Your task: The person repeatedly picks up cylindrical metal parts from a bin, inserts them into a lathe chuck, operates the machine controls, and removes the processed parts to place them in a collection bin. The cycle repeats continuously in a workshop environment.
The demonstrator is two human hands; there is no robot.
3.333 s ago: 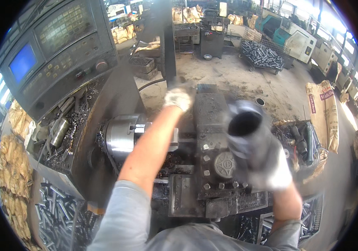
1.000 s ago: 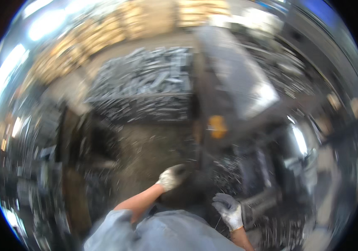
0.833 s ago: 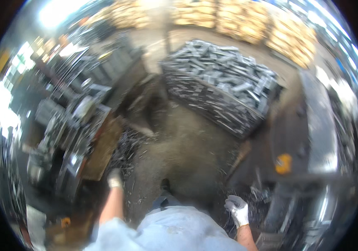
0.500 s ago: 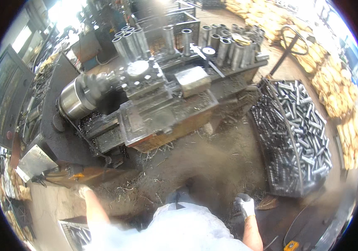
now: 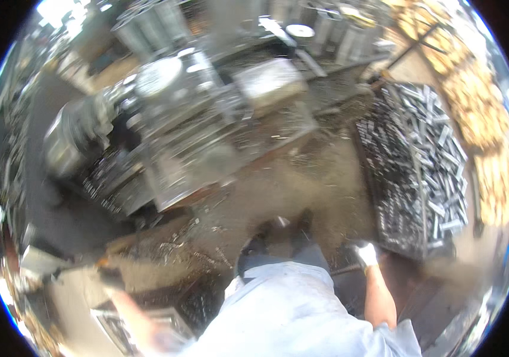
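My left hand (image 5: pixel 110 279), in a dark glove, is stretched out at the lower left, beside a small orange part (image 5: pixel 102 262) low at the front of the lathe. Motion smears its fingers, and whether it touches that part is unclear. My right hand (image 5: pixel 360 253) wears a glove with a white back and dark finger side. It hangs by the near left corner of a mesh bin (image 5: pixel 394 241) full of short metal tubes (image 5: pixel 439 160). Its fingers blur into the dark floor. Ahead is the lathe, with its chuck (image 5: pixel 76 140) and tool post (image 5: pixel 159 77).
A caliper (image 5: pixel 293 44) lies on the lathe beside upright metal tubes (image 5: pixel 326 33). Stacked tan bundles (image 5: pixel 474 113) line the right side. A light-rimmed tray (image 5: pixel 109 327) is at the lower left. Metal shavings (image 5: pixel 210 259) litter the floor before my feet.
The view has swung, so the lathe sits farther left and higher and my legs now show. My right hand appears nearer the bin's corner; my left hand stays at the lower left.
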